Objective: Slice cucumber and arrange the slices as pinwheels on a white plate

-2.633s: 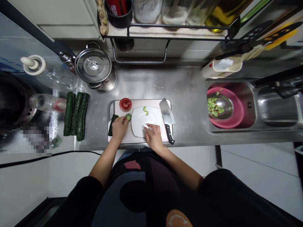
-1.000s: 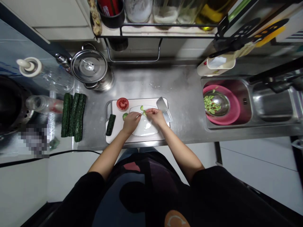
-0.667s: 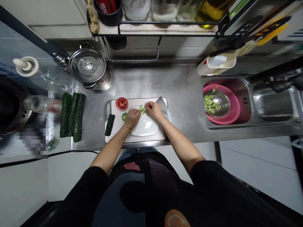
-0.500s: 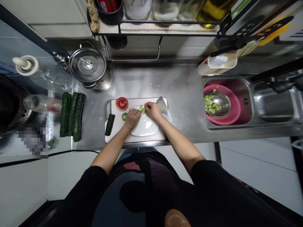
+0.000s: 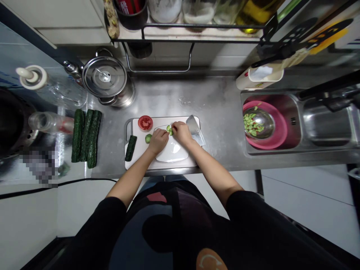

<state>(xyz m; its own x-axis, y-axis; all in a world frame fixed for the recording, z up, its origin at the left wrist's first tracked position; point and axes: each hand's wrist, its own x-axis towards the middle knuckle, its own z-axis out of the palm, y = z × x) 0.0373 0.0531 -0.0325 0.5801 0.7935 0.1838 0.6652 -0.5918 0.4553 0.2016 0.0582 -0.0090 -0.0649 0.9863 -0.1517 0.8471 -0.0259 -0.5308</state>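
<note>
On a white plate (image 5: 174, 150) with a thin dark rim line, pale green cucumber slices (image 5: 169, 129) lie near the far edge. My right hand (image 5: 181, 132) pinches at these slices with its fingertips. From the other side, my left hand (image 5: 158, 140) reaches in with fingers bent together; whatever they hold is hidden. The plate rests on a white cutting board (image 5: 140, 152). Left of the plate are a cut cucumber end (image 5: 148, 138), a longer cucumber piece (image 5: 131, 148) and a tomato half (image 5: 145, 123). A cleaver (image 5: 195, 130) lies by my right hand.
Three whole cucumbers (image 5: 86, 138) lie at the left, near a lidded steel pot (image 5: 104, 78). In the right-hand sink, a pink basin (image 5: 279, 127) holds a metal bowl (image 5: 270, 125) of slices. A wire shelf (image 5: 202, 33) with jars overhangs the back.
Both hands stay at the cucumber slices with only slight finger movement. The whole view has shifted a little; nothing else has visibly moved.
</note>
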